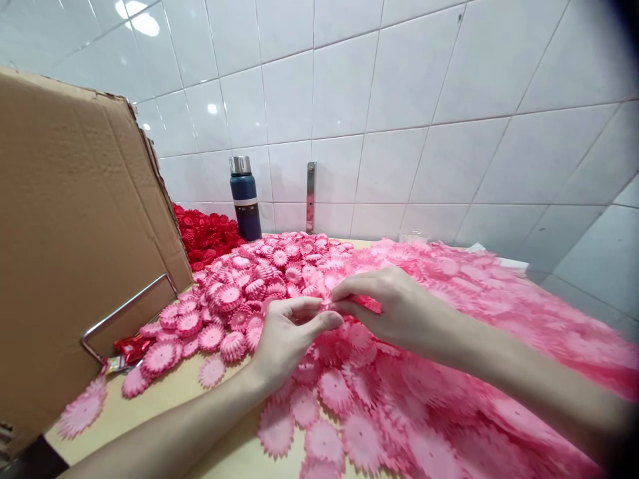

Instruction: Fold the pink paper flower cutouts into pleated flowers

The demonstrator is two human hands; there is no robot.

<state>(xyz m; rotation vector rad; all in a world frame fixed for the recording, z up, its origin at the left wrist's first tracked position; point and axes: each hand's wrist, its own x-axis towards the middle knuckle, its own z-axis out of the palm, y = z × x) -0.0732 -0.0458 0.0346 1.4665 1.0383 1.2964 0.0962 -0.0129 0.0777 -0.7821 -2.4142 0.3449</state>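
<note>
My left hand [292,336] and my right hand [399,306] meet at the fingertips above the pink pile. The fingers of both are pinched closed, the left thumb pointing toward the right fingertips. A small pale pink bit shows between them, but what they hold is mostly hidden. Under and right of the hands spread loose flat pink petal discs [362,436] with serrated edges and a small centre hole. Left of and behind them lies a heap of thicker, cupped pink flower pieces [229,296] with folded-in petals.
A cardboard box [74,219] walls off the left, with a bent metal handle [130,303] and a red wrapper [134,346] beside it. Red flower pieces [212,233] lie behind, near a dark blue bottle [245,199]. A metal strip [311,196] stands against the tiled wall [339,86].
</note>
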